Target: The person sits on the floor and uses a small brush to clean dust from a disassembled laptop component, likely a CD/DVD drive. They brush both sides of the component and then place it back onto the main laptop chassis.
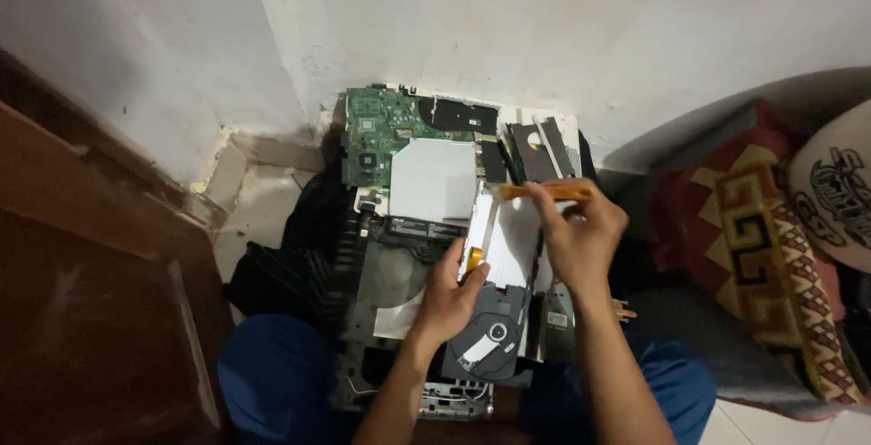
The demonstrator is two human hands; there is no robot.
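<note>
Fingers: the right hand (581, 232) pinches an orange stick (547, 192); the left hand (451, 293) grips the silver disc drive (504, 236).
Drive: middle of the frame, tilted up over the open laptop (390, 273).
Green board (381, 132): upper middle, by the white wall (562, 37).
Blanket (771, 254): right side.

A small white label (556, 319) sits on the metal part beside the right forearm.

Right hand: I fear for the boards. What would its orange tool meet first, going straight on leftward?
Probably the pale metal cover left of the orange tool in the right hand; depth is unclear, so it might pass above.
</note>
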